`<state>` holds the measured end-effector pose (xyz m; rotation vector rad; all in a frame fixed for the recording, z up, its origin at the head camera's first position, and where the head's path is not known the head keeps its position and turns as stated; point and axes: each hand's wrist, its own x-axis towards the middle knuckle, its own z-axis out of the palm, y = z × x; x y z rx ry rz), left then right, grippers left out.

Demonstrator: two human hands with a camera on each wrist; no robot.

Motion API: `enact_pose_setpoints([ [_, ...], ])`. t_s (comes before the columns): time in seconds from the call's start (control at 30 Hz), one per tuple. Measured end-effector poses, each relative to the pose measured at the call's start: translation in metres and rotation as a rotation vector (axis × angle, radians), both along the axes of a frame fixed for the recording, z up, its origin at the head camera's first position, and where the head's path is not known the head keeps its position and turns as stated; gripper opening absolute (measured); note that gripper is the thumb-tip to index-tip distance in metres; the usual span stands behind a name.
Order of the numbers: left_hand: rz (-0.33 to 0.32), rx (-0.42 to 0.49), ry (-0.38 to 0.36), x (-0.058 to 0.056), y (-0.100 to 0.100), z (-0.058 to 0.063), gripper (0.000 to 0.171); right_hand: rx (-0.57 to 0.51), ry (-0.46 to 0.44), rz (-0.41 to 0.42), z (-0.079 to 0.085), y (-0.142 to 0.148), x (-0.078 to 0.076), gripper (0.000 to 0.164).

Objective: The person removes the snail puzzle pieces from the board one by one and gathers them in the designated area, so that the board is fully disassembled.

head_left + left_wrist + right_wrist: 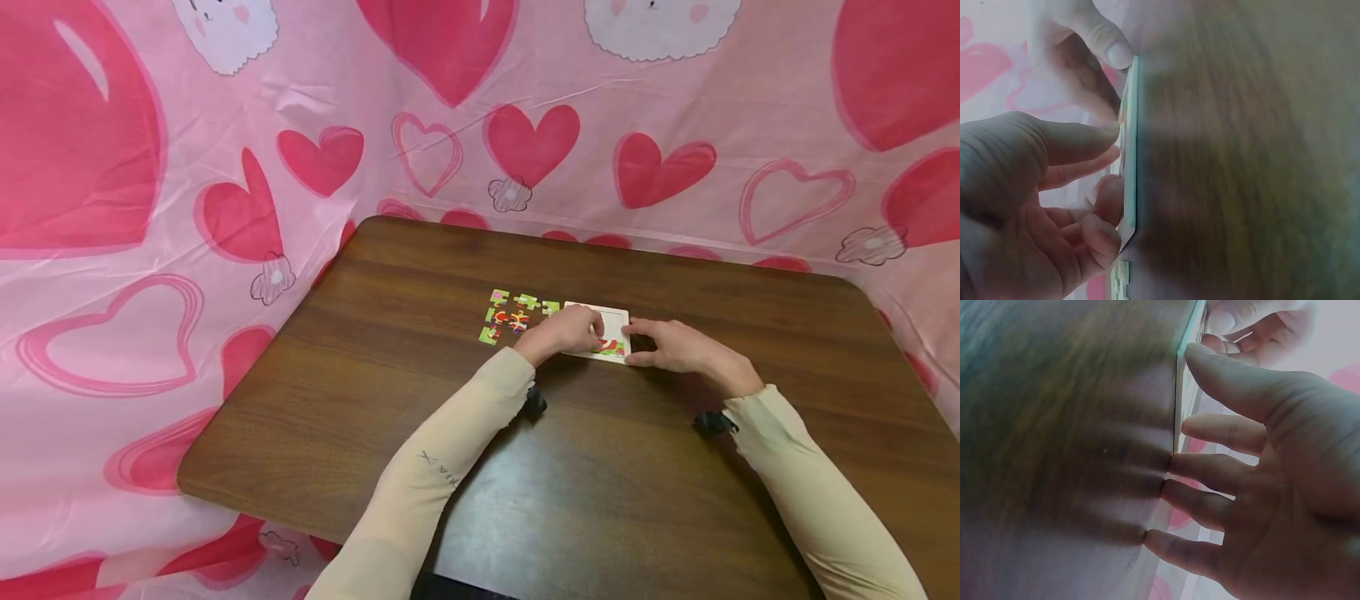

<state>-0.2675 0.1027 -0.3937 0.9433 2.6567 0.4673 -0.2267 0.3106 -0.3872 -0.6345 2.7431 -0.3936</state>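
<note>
A small jigsaw tray (609,309) with a pale frame lies flat on the table. Colourful red and green puzzle pieces (612,347) fill part of its near side, while a pale area shows farther back. My left hand (572,327) reaches over the tray from the left, thumb and fingertips down on its inside; no piece shows between them. At the tray's right edge is my right hand (675,346), its fingers spread and fairly straight. The right thumb (1229,372) touches the frame near a corner, and the other fingertips rest along the edge and on the table.
Several loose puzzle pieces (498,296) lie left of the tray, mostly green with red, yellow and pink prints. The brown wooden table (360,333) has rounded corners. Pink cloth (360,92) with hearts hangs behind and to the left. Black straps (534,403) circle both wrists.
</note>
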Motion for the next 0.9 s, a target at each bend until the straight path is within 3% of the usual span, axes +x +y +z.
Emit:
enact_pose_setpoints([
  [0.33,-0.015,-0.02,0.059,0.003,0.005,0.001,0.01,-0.001,-0.004,0.004,0.001,0.0,0.0,0.065],
  [0.4,0.002,-0.023,0.054,0.003,0.007,0.001,0.008,-0.003,-0.007,0.0,0.001,0.0,0.0,0.064],
  [0.6,0.07,-0.068,0.007,0.001,0.017,0.001,0.03,-0.002,-0.007,0.003,0.002,-0.001,0.0,0.064],
  [0.9,0.169,-0.081,-0.04,0.0,0.024,-0.001,0.027,-0.006,-0.011,0.002,0.003,-0.001,0.001,0.063],
])
